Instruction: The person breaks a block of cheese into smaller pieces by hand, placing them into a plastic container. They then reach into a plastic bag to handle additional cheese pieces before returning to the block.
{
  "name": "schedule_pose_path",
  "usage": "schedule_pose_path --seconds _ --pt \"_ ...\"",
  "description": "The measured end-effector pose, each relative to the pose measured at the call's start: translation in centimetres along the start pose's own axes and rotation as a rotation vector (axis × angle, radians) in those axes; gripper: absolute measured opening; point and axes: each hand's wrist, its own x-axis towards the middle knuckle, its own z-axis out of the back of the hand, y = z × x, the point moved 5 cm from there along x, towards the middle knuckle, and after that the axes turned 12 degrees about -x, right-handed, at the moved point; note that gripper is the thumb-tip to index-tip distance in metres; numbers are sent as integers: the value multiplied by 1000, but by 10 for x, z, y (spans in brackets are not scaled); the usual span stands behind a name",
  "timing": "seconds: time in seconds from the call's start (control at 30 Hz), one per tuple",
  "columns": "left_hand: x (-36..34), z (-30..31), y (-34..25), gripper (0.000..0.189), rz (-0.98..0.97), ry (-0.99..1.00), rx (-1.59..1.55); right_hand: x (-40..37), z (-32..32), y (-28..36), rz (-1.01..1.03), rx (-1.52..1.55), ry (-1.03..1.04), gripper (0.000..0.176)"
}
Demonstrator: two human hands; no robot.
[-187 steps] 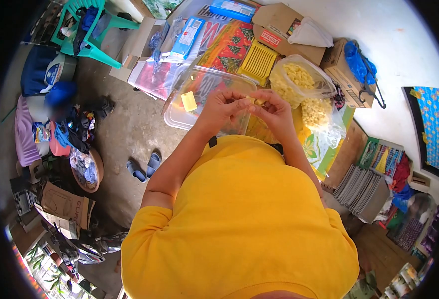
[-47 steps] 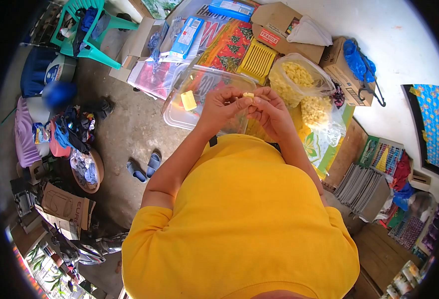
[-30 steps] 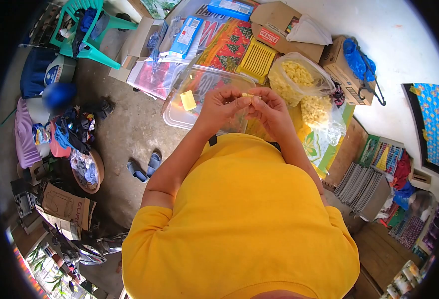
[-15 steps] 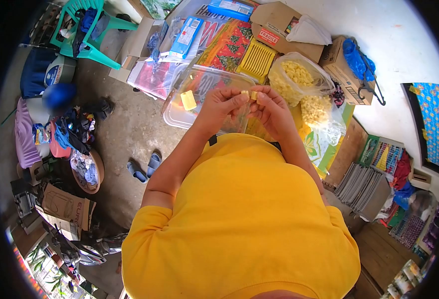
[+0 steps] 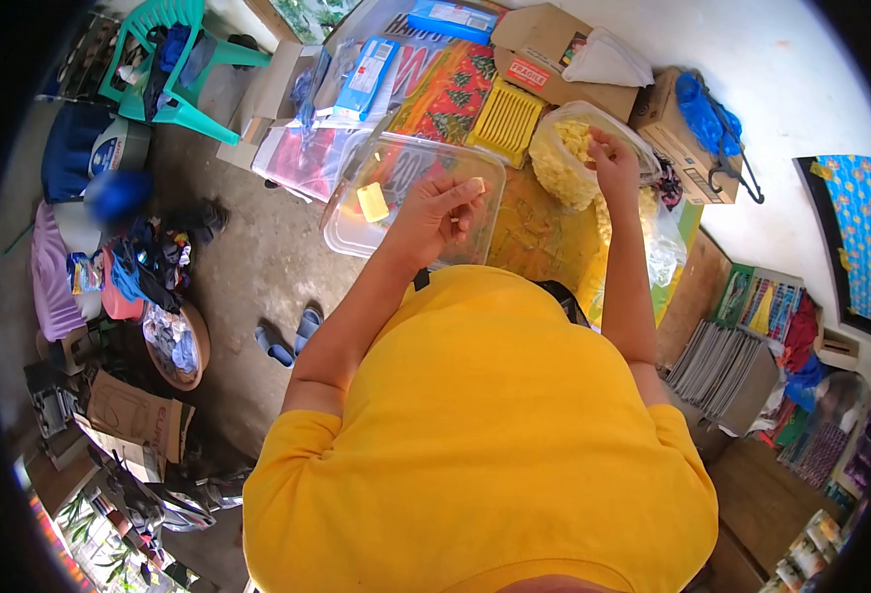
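My left hand point(image 5: 437, 215) is closed in a pinch on a small yellow piece point(image 5: 479, 185) at its fingertips. It is above a clear plastic bin point(image 5: 341, 237), where a pale yellow block point(image 5: 372, 203) lies to the left. My right hand point(image 5: 613, 161) is at the right side of a clear round tub point(image 5: 560, 111) full of small yellow chunks point(image 5: 557, 170). Its fingers are curled together over the tub, and what they hold, if anything, is hidden. Below the tub, a clear plastic bag point(image 5: 661, 247) is partly behind my right forearm.
A yellow slatted tray point(image 5: 505, 119) is left of the tub. Behind stand an open cardboard box point(image 5: 524, 38) and blue packets point(image 5: 368, 77). Another carton point(image 5: 670, 133) is at the right by the wall. A green chair point(image 5: 180, 89) and slippers point(image 5: 275, 346) are on the floor.
My right hand has left my left hand and moved right and up to the tub of yellow chunks. My left hand stays over the bin, still pinching a small yellow piece.
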Motion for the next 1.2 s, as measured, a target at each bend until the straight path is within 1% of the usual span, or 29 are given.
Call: schedule_pose_path --seconds 0.03,0.07,0.13,0.17,0.23,0.33,0.43,0.53,0.6,0.63,0.73,0.8,0.9,1.0,1.2 --pt "1 -1 1 21 13 26 -17 4 1 -8 -1 -116 -4 25" --pt "1 -1 2 21 26 51 -35 6 2 -15 45 -182 -45 23" --pt "2 0 3 20 42 84 -72 5 3 -7 140 -313 -122 20" --pt "2 0 4 19 49 93 -91 3 1 -6 152 -321 -127 20" --pt "2 1 6 17 60 100 -111 -17 0 26 170 -342 -139 19" --pt "3 2 9 14 64 90 -104 -48 -17 59 163 -22 2 18" --pt "4 1 9 11 53 80 -76 -81 -35 90 37 342 276 24" --pt "4 -1 8 11 24 61 -12 -99 -46 104 328 197 439 30" --pt "0 -6 6 15 -21 21 74 -111 -41 124 458 74 437 34" --pt "-1 -8 5 16 -43 36 111 -115 -39 133 522 11 435 37" --pt "-5 -14 2 21 -101 78 208 -120 -43 134 571 -1 401 39" --pt "-8 -18 -1 24 -128 97 255 -121 -42 136 562 3 378 37" --pt "-12 -21 -3 22 -100 125 241 -123 -41 137 547 28 357 37" --pt "-14 -21 -2 22 -94 108 227 -124 -40 137 537 29 362 38" --pt "-18 -28 -7 20 -178 82 320 -127 -37 139 550 -3 336 38"
